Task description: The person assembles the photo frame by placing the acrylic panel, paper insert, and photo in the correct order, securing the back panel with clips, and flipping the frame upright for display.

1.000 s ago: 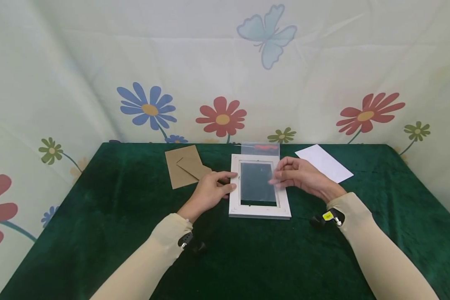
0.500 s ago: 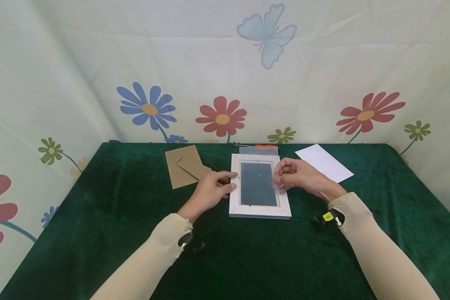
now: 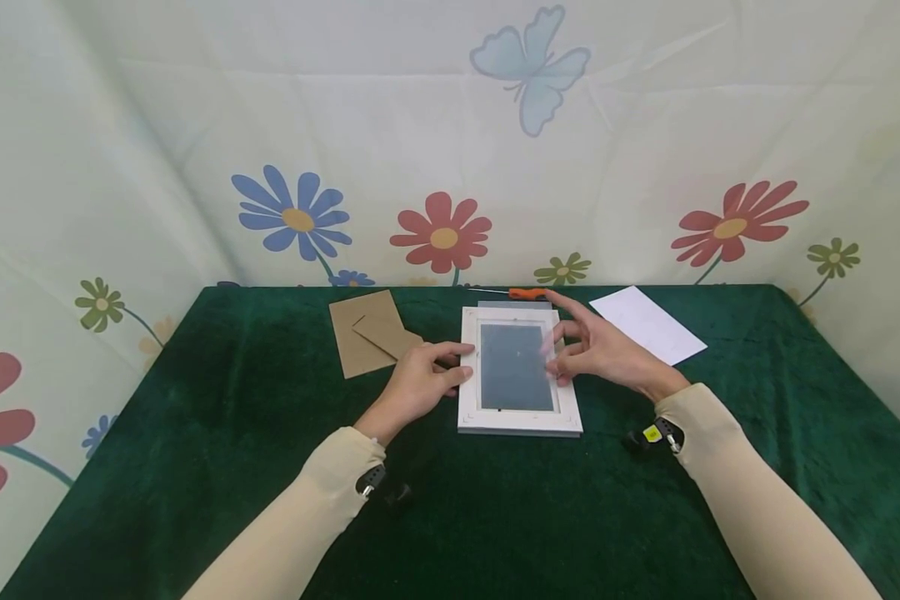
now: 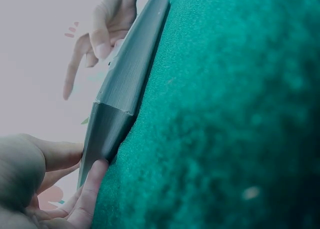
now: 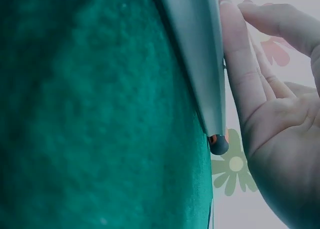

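Note:
My left hand (image 3: 423, 372) grips the left side of a white picture frame (image 3: 520, 422) lying on the green cloth. In the left wrist view, the thumb is at the frame's (image 4: 132, 64) face and a fingertip is at its outer edge. A clear plastic sheet (image 3: 513, 367) shows in the frame's opening and sticks out past its far edge. Over the right side hovers or rests my right hand (image 3: 607, 348), index finger stretched away, thumb and other fingers near the opening's edge. The right wrist view has this hand (image 5: 280, 119) close along the frame's (image 5: 197, 49) side.
Left of the frame lie brown cardboard pieces (image 3: 360, 350), a flat board and a smaller part on it. An orange-handled screwdriver (image 3: 527, 293) lies behind the frame. At the right back is a white sheet (image 3: 652, 327). A flower-printed curtain (image 3: 607, 167) hangs behind the table.
The clear sheet has slid toward me, so less of it sticks out behind the frame and it reaches lower in the opening. My right index finger has stretched out. The left hand stays put.

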`<state>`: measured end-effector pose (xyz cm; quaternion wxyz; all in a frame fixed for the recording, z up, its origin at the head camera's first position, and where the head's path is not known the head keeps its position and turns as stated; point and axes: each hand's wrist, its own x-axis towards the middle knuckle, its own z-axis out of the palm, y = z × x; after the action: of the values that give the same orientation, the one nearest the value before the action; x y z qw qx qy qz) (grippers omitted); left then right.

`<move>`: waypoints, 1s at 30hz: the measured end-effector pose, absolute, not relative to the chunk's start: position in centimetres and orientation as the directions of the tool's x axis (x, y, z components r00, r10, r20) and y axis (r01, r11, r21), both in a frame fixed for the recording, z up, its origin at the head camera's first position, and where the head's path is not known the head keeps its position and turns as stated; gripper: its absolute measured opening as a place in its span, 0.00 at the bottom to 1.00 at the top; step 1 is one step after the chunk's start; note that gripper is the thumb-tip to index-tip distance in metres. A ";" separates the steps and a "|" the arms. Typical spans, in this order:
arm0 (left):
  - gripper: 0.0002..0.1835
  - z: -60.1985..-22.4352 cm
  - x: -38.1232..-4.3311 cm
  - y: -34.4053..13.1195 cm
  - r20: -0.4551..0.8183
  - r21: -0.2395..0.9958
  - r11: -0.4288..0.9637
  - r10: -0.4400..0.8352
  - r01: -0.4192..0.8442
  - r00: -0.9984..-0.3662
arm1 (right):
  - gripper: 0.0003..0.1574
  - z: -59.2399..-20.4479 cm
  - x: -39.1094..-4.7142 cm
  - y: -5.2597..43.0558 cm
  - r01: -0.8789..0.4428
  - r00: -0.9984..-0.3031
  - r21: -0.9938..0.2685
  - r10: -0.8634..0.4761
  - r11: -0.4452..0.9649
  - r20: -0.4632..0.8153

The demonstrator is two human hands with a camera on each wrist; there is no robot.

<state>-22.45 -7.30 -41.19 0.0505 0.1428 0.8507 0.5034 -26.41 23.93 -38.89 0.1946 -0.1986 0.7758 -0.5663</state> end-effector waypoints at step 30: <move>0.22 -41.2 -22.4 -7.5 0.059 0.877 0.439 0.308 0.197 -0.950 | 0.18 -36.8 -29.7 22.6 -0.254 -0.944 -0.771 -0.324 0.584 0.065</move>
<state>-22.43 -7.45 -41.21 0.0548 0.1490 0.8464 0.5084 -29.70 22.56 -36.80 0.0413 -0.1625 0.8889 -0.4264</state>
